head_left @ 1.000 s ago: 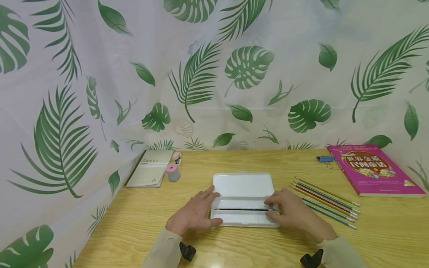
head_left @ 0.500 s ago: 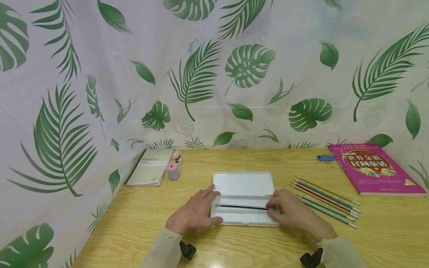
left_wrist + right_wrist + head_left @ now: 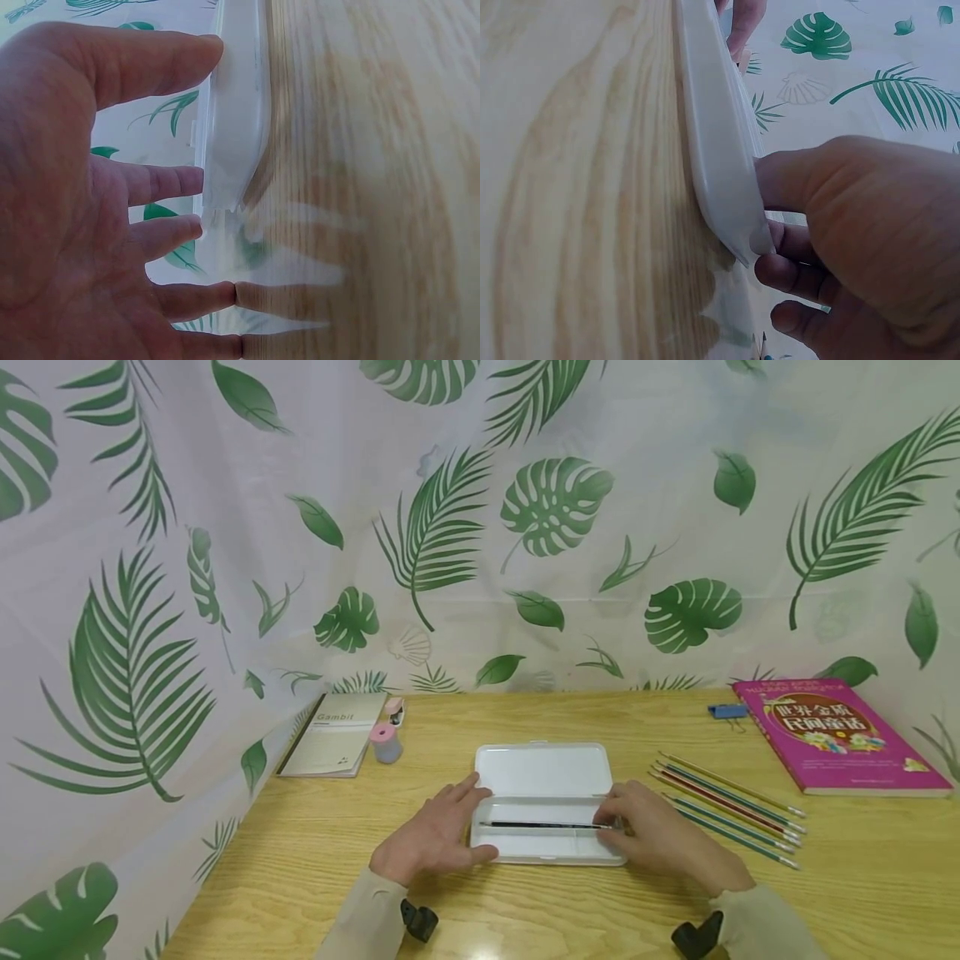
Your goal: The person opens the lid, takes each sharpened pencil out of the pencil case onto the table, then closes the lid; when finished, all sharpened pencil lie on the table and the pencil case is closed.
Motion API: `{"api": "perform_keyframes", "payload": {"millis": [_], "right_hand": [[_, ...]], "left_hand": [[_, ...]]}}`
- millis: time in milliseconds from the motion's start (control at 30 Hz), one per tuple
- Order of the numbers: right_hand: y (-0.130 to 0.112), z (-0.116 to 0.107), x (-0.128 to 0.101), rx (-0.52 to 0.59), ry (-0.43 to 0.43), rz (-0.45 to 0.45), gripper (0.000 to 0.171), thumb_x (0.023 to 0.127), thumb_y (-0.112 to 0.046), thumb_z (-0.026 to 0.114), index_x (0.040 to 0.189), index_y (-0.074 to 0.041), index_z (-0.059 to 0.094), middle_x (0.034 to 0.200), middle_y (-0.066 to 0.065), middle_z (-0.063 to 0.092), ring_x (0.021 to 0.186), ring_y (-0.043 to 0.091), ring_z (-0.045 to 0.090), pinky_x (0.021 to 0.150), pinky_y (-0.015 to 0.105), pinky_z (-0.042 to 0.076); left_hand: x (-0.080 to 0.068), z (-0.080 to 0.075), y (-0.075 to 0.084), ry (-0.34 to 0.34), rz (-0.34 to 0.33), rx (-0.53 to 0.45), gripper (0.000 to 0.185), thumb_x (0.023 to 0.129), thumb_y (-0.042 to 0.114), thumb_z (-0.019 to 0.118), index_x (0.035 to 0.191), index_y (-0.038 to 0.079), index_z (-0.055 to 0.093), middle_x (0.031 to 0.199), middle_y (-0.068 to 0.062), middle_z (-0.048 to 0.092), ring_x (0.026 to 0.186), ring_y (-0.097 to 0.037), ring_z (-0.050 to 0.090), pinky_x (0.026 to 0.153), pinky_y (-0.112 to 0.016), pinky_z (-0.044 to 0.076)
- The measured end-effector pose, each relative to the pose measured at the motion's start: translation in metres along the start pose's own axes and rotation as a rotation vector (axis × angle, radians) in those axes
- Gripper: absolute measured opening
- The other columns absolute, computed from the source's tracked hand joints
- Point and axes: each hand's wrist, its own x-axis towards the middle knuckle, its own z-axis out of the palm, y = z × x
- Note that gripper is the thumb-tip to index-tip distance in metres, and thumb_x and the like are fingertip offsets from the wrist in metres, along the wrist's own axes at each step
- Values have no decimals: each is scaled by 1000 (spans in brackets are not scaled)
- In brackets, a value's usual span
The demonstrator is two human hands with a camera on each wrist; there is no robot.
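Note:
A white plastic pencil case lies on the table with its lid folded back. Along its inner divider runs a black pencil, tip to the left. My left hand rests at the case's left end, fingers spread and fairly straight, fingertips and thumb touching the rim; in the left wrist view the case's side shows by the thumb. At the right end my right hand pinches the pencil's blunt end, its fingertips partly hidden inside the case. The right wrist view shows its fingers bent around the case's corner.
Several pencils lie right of the case. Beyond them are a blue binder clip and a magenta book. At the back left lie a notebook, a pink-lidded container and a small pink-and-white stapler.
The pencil in the case was tilted in my right fingers half a second ago and now lies nearly level along the divider. My left hand has stayed put.

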Motion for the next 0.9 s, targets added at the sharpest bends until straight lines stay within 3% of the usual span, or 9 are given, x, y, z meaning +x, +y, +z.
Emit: {"api": "perform_keyframes", "payload": {"millis": [300, 633, 900], "right_hand": [[4, 0, 3, 62, -20, 28, 6, 88, -15, 76, 90, -21, 74, 82, -17, 58, 78, 8, 50, 67, 27, 43], [6, -2, 2, 174, -50, 113, 9, 89, -14, 75, 97, -17, 78, 94, -9, 66, 84, 11, 53, 68, 26, 47], [7, -2, 2, 170, -28, 112, 10, 87, -15, 78, 97, -17, 79, 98, -8, 68, 92, 15, 60, 75, 30, 51]], "left_hand": [[1, 0, 1, 8, 3, 4, 78, 87, 50, 71, 150, 14, 41, 163, -11, 24, 143, -39, 32, 109, -64, 32], [1, 0, 0, 14, 4, 0, 78, 87, 50, 70, 150, 14, 42, 163, -12, 24, 143, -40, 32, 108, -66, 33], [0, -1, -1, 4, 14, -1, 78, 87, 49, 70, 150, 13, 41, 163, -11, 24, 143, -41, 32, 110, -60, 33]]}}
